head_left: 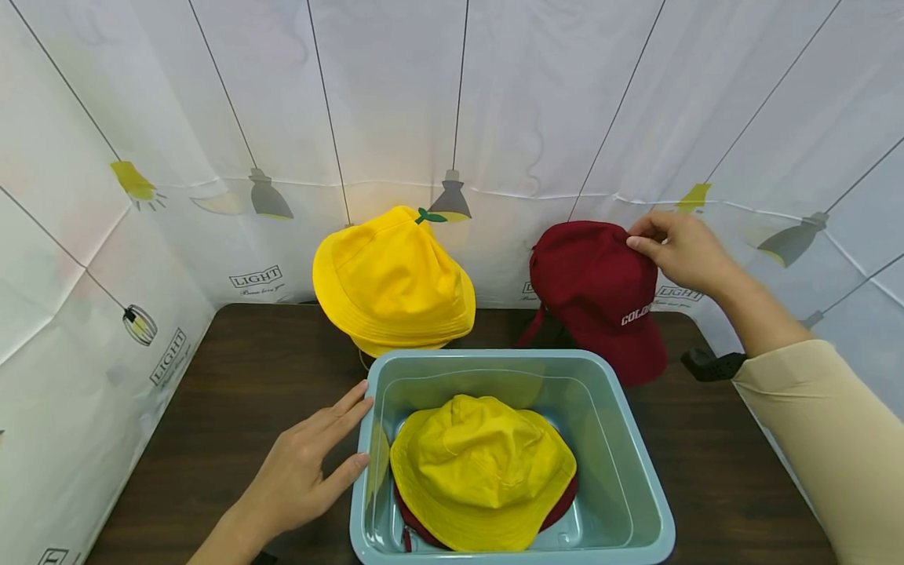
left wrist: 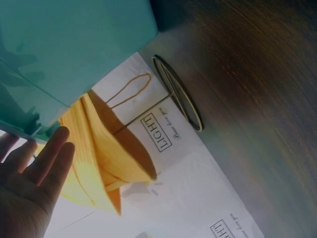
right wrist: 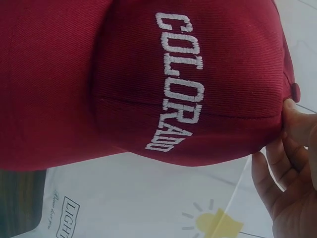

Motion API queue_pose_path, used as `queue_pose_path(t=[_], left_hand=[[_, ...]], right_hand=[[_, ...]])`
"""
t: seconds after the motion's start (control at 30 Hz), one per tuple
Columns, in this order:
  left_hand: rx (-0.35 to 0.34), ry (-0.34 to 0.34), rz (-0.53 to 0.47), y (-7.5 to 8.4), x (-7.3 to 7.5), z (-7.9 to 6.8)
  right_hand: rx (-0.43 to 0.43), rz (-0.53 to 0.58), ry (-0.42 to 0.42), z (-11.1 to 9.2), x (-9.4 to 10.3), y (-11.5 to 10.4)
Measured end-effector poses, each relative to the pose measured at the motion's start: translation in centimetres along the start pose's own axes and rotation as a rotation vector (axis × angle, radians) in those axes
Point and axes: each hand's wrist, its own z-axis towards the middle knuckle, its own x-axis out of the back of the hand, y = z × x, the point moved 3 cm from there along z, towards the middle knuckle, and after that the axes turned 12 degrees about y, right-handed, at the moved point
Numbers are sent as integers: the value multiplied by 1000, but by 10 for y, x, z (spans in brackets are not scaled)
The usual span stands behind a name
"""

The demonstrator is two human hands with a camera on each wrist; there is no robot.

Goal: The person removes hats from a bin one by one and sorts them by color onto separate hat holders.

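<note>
My right hand pinches the crown of a dark red baseball cap near its top button. White stitched letters reading COLORADO run across the cap's front in the right wrist view, and its brim points down behind the bin. Fingers spread, my left hand rests at the left rim of a light blue plastic bin. Inside the bin lies a yellow bucket hat, crown up, over a dark red item that is mostly hidden.
Behind the bin, a yellow bucket hat with a green sprout on top sits on a thin wire stand. The dark wooden table meets a white curtain printed with lamps at the back and sides.
</note>
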Motion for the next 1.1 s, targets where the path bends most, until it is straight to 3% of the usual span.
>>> queue_pose_path(t=[0.37,1.1], left_hand=[[3,-3,4,2,1,2],[22,-19,20,3,1,1]], right_hand=[[-47,44,11,-7,-2,1],[-101,41,33,-15,18,-8]])
